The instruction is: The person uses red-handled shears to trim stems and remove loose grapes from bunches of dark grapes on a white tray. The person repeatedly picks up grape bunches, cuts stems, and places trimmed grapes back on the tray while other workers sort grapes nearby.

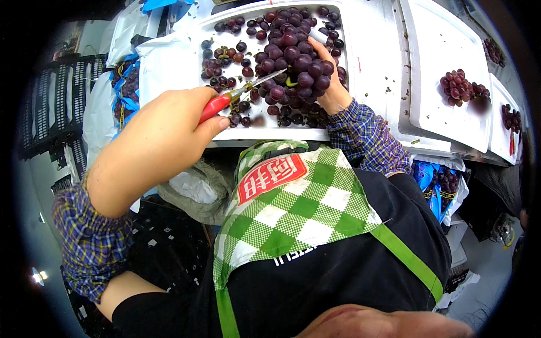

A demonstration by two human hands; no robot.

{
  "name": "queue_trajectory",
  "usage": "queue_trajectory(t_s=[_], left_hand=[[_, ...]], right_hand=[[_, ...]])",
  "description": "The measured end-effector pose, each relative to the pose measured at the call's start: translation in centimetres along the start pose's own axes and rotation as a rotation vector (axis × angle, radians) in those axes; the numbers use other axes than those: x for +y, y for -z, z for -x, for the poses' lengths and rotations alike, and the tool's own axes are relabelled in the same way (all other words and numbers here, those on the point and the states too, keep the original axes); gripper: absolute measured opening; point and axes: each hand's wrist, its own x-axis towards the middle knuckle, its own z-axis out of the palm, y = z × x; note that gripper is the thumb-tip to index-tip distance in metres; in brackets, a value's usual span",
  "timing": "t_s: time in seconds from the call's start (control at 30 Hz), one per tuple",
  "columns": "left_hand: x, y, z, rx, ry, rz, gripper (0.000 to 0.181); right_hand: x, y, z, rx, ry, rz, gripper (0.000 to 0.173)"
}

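Observation:
My left hand (181, 122) grips the red handle of small snips (217, 106), palm down, thumb nearest my body. Their slim metal blades reach right into a large bunch of dark purple grapes (291, 53), beside a bit of green stem (290, 82). From the right, my right hand (334, 86) supports that bunch; its thumb lies along the edge and most fingers are hidden behind the fruit. The bunch is above a white tray (270, 134) holding loose grapes (219, 69) and small clusters. A white object (318, 35) shows partly behind the bunch.
Right of it, a second white tray (439, 55) holds red grape bunches (456, 86); a further tray (501, 122) has grapes and a red-handled tool. Bagged grapes (127, 84) stand at left, others (441, 181) below right. Stem scraps dot the metal table (376, 67). Black crates (63, 97) stand far left.

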Motion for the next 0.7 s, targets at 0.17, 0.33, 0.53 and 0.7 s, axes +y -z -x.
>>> queue_trajectory(t_s=[0.17, 0.33, 0.53, 0.7], left_hand=[[-0.6, -1.4, 0.2, -0.023, 0.051, 0.119, 0.030], [-1.3, -2.0, -0.1, -0.026, 0.024, 0.177, 0.033], [-4.7, -7.6, -0.3, 0.389, -0.128, 0.908, 0.045], [-10.3, -17.0, -3.4, 0.634, 0.130, 0.445, 0.045]], right_hand=[[0.6, 0.7, 0.5, -0.155, 0.224, 0.254, 0.043], [0.9, 1.3, -0.3, -0.259, 0.184, 0.151, 0.044], [0.1, -3.2, 1.3, 0.029, 0.223, 0.044, 0.048], [-2.3, -7.3, 1.8, 0.127, 0.439, 0.059, 0.044]])
